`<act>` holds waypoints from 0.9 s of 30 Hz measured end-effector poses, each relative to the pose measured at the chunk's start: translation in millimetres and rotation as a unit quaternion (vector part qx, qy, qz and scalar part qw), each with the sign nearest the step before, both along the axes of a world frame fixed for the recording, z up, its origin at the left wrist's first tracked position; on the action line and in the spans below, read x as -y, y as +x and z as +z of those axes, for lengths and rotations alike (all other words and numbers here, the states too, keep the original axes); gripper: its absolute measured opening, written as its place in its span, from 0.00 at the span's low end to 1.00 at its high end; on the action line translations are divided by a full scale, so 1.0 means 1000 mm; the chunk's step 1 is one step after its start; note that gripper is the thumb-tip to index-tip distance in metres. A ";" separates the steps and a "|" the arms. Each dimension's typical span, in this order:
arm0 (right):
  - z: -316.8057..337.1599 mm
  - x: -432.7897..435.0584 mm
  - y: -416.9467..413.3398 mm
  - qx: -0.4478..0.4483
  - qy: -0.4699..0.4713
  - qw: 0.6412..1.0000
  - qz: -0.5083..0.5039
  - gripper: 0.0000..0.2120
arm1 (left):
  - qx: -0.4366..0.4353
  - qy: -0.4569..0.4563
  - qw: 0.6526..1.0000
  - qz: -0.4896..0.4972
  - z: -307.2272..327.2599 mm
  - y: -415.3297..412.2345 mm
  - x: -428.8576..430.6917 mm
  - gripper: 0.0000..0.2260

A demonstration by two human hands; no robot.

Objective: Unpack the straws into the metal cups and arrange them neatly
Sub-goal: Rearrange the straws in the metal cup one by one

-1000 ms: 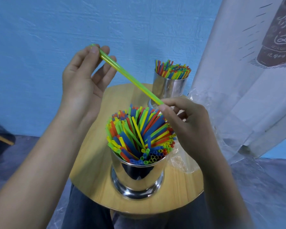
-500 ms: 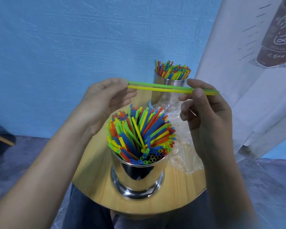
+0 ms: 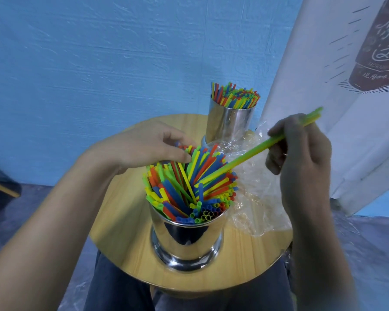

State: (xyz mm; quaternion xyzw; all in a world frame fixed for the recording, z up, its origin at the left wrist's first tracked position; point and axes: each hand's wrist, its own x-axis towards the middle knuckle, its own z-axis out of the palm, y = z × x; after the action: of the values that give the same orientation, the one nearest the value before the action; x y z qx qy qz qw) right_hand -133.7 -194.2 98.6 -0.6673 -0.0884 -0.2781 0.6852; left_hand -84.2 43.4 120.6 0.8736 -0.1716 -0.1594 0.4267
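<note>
A shiny metal cup (image 3: 186, 241) stands near me on the round wooden table (image 3: 121, 221), packed with red, blue, green and yellow straws (image 3: 189, 187) that lean in all directions. My right hand (image 3: 299, 160) pinches a green and a yellow straw (image 3: 254, 151) together; their lower ends dip into the near cup's bundle. My left hand (image 3: 153, 147) rests on the far left side of that bundle, fingers curled among the straw tips. A second metal cup (image 3: 229, 122) at the table's far edge holds upright straws (image 3: 235, 95).
Crumpled clear plastic wrapping (image 3: 256, 198) lies on the table's right side, between the cups and under my right hand. A blue wall is behind the table. A white printed banner (image 3: 346, 86) hangs at the right. My lap in dark trousers sits below the table edge.
Both hands held the two straws level above the near cup. Now my left hand has let go and dropped onto the bundle, and my right hand has tilted the straws down into the cup.
</note>
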 end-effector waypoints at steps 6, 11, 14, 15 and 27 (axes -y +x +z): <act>-0.009 -0.010 0.003 -0.001 -0.147 0.989 0.030 0.05 | 0.063 0.029 0.997 0.021 -0.004 0.007 0.006 0.04; -0.007 -0.008 0.002 0.032 -0.145 0.989 0.016 0.06 | 0.079 -0.004 0.996 0.040 -0.005 0.006 0.007 0.03; -0.011 -0.013 0.004 0.021 -0.172 0.984 0.041 0.07 | 0.078 -0.017 0.996 0.048 -0.007 0.006 0.007 0.02; -0.011 -0.014 0.004 0.021 -0.177 0.983 0.047 0.10 | 0.080 -0.020 0.995 0.050 -0.007 0.007 0.006 0.02; -0.019 -0.013 0.006 0.021 -0.265 0.963 0.049 0.13 | 0.091 -0.080 0.992 0.039 -0.006 0.005 0.007 0.05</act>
State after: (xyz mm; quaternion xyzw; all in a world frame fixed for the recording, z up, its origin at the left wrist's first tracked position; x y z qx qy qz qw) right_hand -127.9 -181.3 79.5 -0.8137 -0.2057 -0.2249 0.4950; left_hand -79.5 36.2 114.7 0.8536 -0.1876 -0.0482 0.4836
